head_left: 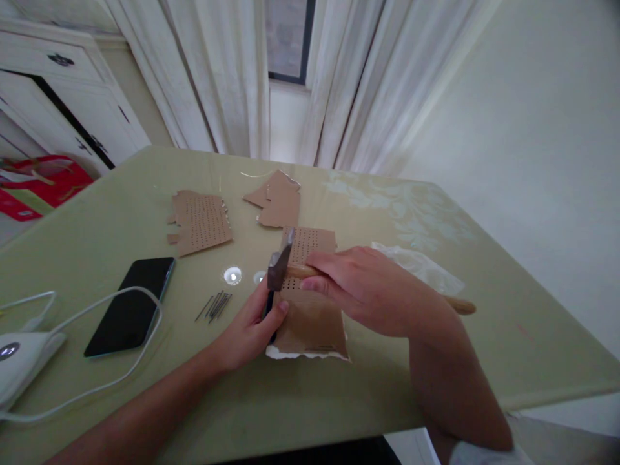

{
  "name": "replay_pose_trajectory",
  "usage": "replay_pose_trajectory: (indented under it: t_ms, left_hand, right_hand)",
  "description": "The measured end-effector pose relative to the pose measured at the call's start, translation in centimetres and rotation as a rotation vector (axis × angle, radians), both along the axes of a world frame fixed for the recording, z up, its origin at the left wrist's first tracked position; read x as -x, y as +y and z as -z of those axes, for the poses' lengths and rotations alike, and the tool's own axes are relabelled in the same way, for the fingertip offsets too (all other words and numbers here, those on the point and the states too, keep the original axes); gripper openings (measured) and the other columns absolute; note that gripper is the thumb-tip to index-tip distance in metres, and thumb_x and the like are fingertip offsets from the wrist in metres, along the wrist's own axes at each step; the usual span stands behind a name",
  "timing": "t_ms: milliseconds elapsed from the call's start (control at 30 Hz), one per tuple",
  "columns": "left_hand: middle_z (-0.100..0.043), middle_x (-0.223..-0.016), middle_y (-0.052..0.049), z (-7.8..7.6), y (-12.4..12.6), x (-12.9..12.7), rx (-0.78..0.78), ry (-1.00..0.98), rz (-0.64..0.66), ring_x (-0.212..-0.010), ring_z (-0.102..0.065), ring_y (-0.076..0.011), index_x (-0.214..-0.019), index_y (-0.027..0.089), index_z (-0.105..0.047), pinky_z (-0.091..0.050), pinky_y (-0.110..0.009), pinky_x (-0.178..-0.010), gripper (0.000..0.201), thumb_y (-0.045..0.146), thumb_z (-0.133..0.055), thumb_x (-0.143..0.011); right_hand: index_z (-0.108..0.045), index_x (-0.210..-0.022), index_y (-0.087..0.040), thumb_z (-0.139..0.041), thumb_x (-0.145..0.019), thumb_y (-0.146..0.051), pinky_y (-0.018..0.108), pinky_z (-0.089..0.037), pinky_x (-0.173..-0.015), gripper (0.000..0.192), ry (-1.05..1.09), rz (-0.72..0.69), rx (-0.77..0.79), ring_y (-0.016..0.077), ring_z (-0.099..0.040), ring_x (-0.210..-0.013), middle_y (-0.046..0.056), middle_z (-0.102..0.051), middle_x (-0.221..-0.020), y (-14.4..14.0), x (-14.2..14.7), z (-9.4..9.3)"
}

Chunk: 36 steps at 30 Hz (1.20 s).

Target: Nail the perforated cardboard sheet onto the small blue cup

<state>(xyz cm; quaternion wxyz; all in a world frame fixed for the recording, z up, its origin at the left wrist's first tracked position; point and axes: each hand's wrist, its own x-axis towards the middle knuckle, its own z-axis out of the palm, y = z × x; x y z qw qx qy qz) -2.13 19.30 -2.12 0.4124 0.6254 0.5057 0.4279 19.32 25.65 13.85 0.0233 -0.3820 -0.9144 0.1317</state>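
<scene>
My right hand (358, 284) is wrapped round the wooden handle of a hammer (278, 268); its metal head hangs over the left edge of a piece of cardboard (312, 323). Rows of small holes cover that piece's far half, and its near edge is torn and white. Gripping its left edge is my left hand (259, 316), thumb on top and fingers at the side. A dark edge shows under the cardboard beside the thumb. The hammer head hides my left fingertips, so whether they also pinch a nail cannot be seen. Several loose nails (219, 306) lie left of my left hand.
Another holed cardboard piece (203, 223) and torn cardboard (281, 200) lie farther back. A black phone (130, 307) and a white device (26, 361) with a looping cable are at left. Crumpled clear plastic (426, 268) lies behind my right forearm.
</scene>
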Motion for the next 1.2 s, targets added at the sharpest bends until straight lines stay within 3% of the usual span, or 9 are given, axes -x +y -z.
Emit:
replay_pose_trajectory:
  t_ms: [100, 300, 500, 733, 1200]
  left_hand:
    - [-0.071, -0.151, -0.010, 0.1, -0.1, 0.0, 0.020, -0.009, 0.011, -0.148, -0.061, -0.0344, -0.159, 0.027, -0.057, -0.048, -0.050, -0.128, 0.059, 0.049, -0.058, -0.105]
    - [-0.058, -0.168, -0.011, 0.4, 0.0, 0.1, 0.021, -0.017, 0.007, -0.158, -0.052, -0.0346, -0.166, 0.025, -0.049, -0.043, -0.050, -0.132, 0.064, 0.048, -0.057, -0.106]
    - [-0.056, -0.169, -0.010, 0.3, 0.0, 0.0, 0.019, -0.034, 0.021, -0.159, -0.051, -0.0344, -0.167, 0.027, -0.048, -0.043, -0.051, -0.133, 0.063, 0.046, -0.057, -0.107]
    - [-0.048, -0.176, -0.009, 0.5, 0.1, 0.1, 0.038, -0.067, 0.049, -0.165, -0.041, -0.0344, -0.171, 0.027, -0.042, -0.032, -0.051, -0.139, 0.068, 0.050, -0.057, -0.109]
    - [-0.043, -0.178, -0.008, 1.0, 0.0, 0.2, 0.034, -0.130, 0.080, -0.166, -0.039, -0.0350, -0.172, 0.029, -0.039, -0.032, -0.053, -0.139, 0.068, 0.050, -0.059, -0.110]
  right_hand:
    - [-0.072, -0.106, -0.022, -0.048, -0.118, -0.046, 0.035, -0.037, -0.072, 0.036, -0.011, -0.072, -0.020, 0.0241, -0.071, -0.083, 0.006, -0.081, -0.094, 0.4, -0.1, 0.2]
    - [-0.077, -0.112, -0.025, -0.050, -0.117, -0.044, 0.037, -0.043, -0.078, 0.034, -0.027, -0.127, -0.002, 0.0265, -0.073, -0.089, 0.007, -0.083, -0.102, 1.2, 0.1, 1.4]
    - [-0.078, -0.116, -0.028, -0.048, -0.118, -0.046, 0.036, -0.045, -0.081, 0.035, -0.029, -0.106, 0.005, 0.0261, -0.073, -0.091, 0.006, -0.084, -0.104, 1.2, 0.1, 1.3]
    - [-0.077, -0.132, -0.026, -0.048, -0.119, -0.044, 0.035, -0.046, -0.081, 0.036, -0.032, -0.161, -0.026, 0.0244, -0.075, -0.093, 0.004, -0.085, -0.110, 1.2, 0.3, 1.5]
    - [-0.077, -0.137, -0.025, -0.051, -0.118, -0.039, 0.033, -0.044, -0.078, 0.035, -0.065, -0.143, -0.020, 0.0231, -0.074, -0.087, 0.006, -0.085, -0.102, 0.9, 0.3, 1.0]
